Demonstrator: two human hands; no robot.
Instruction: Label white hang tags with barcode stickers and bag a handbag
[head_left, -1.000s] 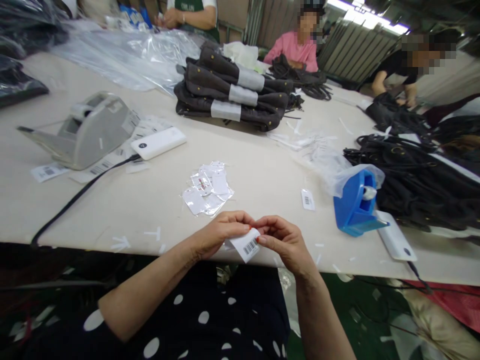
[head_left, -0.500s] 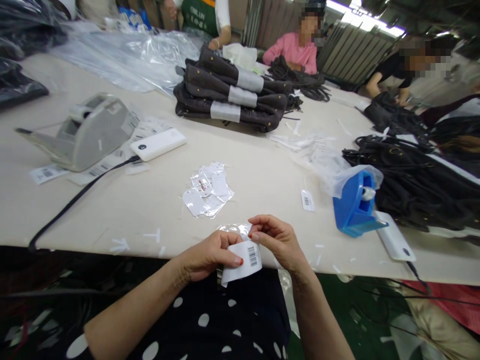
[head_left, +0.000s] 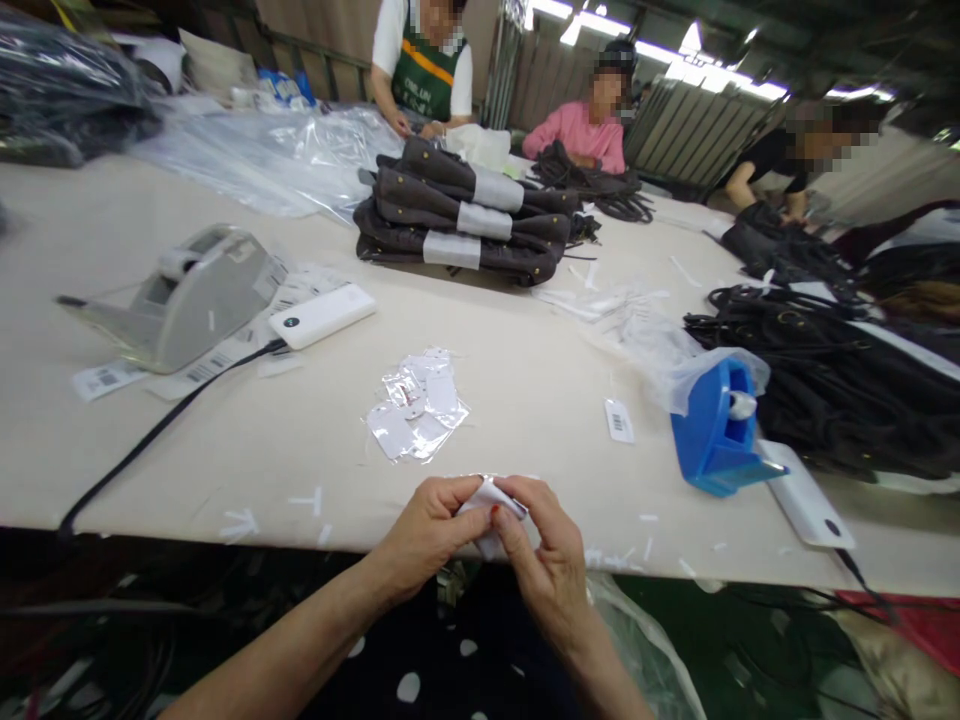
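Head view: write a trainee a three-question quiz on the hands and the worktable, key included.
1. True or false: the left hand and the right hand both hold the white paper.

2. Which colour is the dispenser nearest the single barcode tag? (a) grey (b) blue (c) green

3. How many pale bands show across the stack of dark bundles?

Key: 1. True. 2. (b) blue. 3. Three.
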